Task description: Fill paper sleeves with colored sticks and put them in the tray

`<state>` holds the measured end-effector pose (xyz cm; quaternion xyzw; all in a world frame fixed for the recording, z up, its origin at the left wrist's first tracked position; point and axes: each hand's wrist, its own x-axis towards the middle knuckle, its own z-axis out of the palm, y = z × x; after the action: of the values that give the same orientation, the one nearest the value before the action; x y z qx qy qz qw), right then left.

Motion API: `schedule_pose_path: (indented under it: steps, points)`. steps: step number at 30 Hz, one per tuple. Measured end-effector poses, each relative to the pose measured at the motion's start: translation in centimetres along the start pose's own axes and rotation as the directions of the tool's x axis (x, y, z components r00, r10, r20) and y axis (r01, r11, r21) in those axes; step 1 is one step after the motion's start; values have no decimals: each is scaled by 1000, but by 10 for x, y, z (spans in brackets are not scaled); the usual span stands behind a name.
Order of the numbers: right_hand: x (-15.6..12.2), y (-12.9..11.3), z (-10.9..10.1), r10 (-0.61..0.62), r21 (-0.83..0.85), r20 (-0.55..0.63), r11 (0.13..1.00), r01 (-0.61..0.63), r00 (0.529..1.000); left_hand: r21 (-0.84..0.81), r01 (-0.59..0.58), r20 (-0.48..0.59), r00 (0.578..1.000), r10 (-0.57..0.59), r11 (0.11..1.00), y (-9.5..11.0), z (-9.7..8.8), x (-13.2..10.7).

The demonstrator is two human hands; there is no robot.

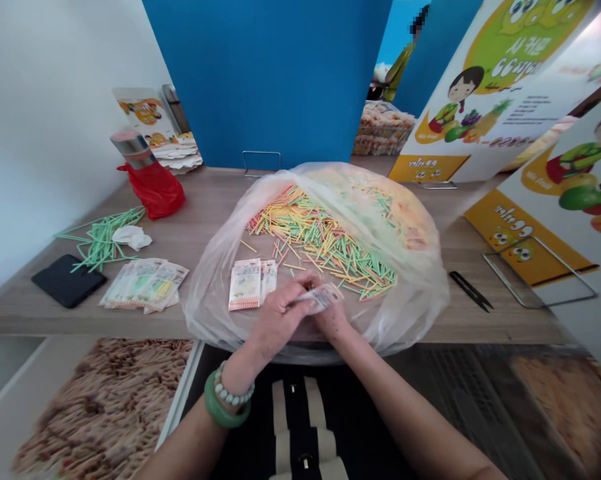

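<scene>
My left hand (278, 312) pinches a small printed plastic packet (323, 297) between thumb and fingers, above the near part of a large clear plastic bag (208, 267). My right hand (332, 321) is closed against the same packet from behind and below; its fingertips are mostly hidden. Just beyond the hands lies a heap of short thin sticks (310, 227) in green, yellow and red, spread on the bag. Left of my left hand are stacked flat packets (245, 283) with the same sort of print, lying on the bag.
Filled packets (143, 285) lie at the left, near a dark phone-like slab (69, 280), green strips (103, 237) and a red bag (158, 190) around a cylinder. Black thread snips (470, 291) lie right. Printed panels (570, 193) and a blue divider (275, 80) border the table.
</scene>
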<state>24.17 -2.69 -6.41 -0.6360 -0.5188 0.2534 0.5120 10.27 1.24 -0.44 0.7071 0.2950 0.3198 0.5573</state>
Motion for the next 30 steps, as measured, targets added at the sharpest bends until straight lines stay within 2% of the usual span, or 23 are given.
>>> schedule_pose_path:
  steps: [3, 6, 8, 10, 12, 16, 17, 19, 21, 23, 26, 28, 30]
  points:
    - [2, -6, -7, 28, 17, -50, 999, -27, 998, -120, 140, -182, 970, -160, 983, -11, -14, 0]
    - [5, -8, -15, 47, -11, -58, 999, -47, 997, -365, 273, -193, 913, -359, 890, -21, -18, -1]
    - [6, -9, -20, 35, -33, -76, 999, -38, 996, -445, 302, -182, 891, -416, 843, -24, -14, -3]
    - [6, -15, -25, 41, -29, -102, 999, -44, 994, -489, 288, -205, 880, -429, 824, -24, -7, -2]
    - [5, -23, -30, 61, 6, -82, 998, -60, 995, -520, 240, -288, 854, -433, 820, -23, 1, 1]
    - [7, -39, -29, 53, 66, 84, 996, -59, 995, -514, 112, -494, 771, -401, 850, -21, 13, 9]
    - [9, -40, -26, 32, 75, 113, 996, -41, 993, -506, 87, -510, 773, -378, 858, -21, 14, 10]
    - [12, -39, -21, -9, 82, 134, 997, -2, 991, -489, 78, -464, 820, -334, 869, -20, 14, 10]
    - [14, -35, -17, -23, 36, 111, 999, 19, 994, -423, 150, -337, 890, -309, 894, -20, 8, 8]
    - [14, -31, -16, -35, -75, 97, 996, 42, 995, -269, 237, -205, 933, -296, 933, -18, -1, 6]
    - [10, -32, -16, -65, -222, 136, 970, 94, 989, -27, 269, -80, 959, -270, 963, -15, -17, 6]
    - [7, -35, -16, -55, -235, 163, 967, 93, 985, 28, 244, -39, 969, -243, 969, -14, -25, 7]
    - [4, -38, -16, -21, -177, 178, 983, 53, 984, 14, 209, -46, 977, -208, 978, -15, -29, 7]
